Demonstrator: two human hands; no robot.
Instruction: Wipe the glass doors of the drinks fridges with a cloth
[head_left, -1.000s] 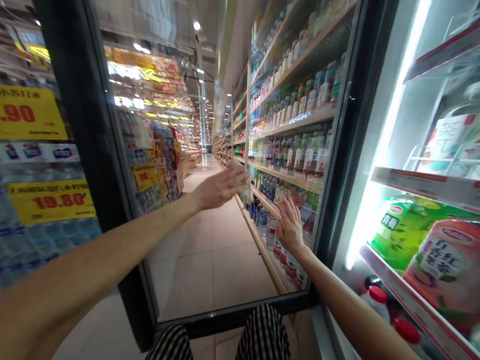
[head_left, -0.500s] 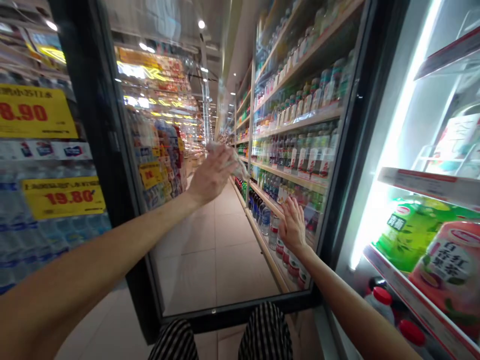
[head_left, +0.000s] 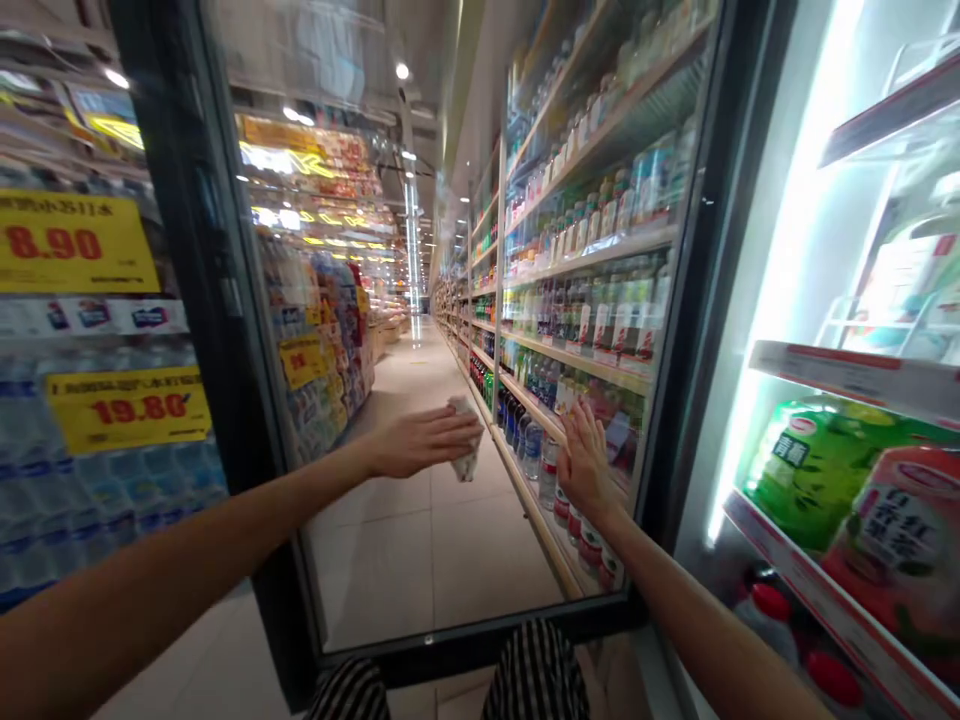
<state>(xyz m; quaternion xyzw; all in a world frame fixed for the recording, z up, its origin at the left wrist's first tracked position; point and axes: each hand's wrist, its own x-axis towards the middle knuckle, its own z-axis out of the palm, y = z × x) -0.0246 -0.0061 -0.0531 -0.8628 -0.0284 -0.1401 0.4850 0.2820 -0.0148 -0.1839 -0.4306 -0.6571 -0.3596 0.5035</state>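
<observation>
A glass door [head_left: 382, 560] with a dark frame stands before me. Against its lower middle my left hand [head_left: 416, 440] presses a crumpled pale cloth [head_left: 466, 462], fingers stretched out sideways over it. Part of the cloth shows past the fingertips; the rest is hidden beneath the hand. Farther right, my right hand [head_left: 585, 455] rests open on the glass with fingers pointing up, holding nothing. Bottles and shelves show in the glass behind both hands.
On my right is a lit refrigerated shelf [head_left: 847, 370] with a green pack [head_left: 817, 470], a pink-red drink bottle [head_left: 900, 540] and red-capped bottles below. To the left, yellow price signs [head_left: 127, 408] hang by stacked water bottles [head_left: 112, 500]. My knees [head_left: 532, 670] are close to the door's bottom frame.
My left hand has moved down the glass with the cloth and turned from pointing upward to pointing right. The right hand stays in nearly the same place.
</observation>
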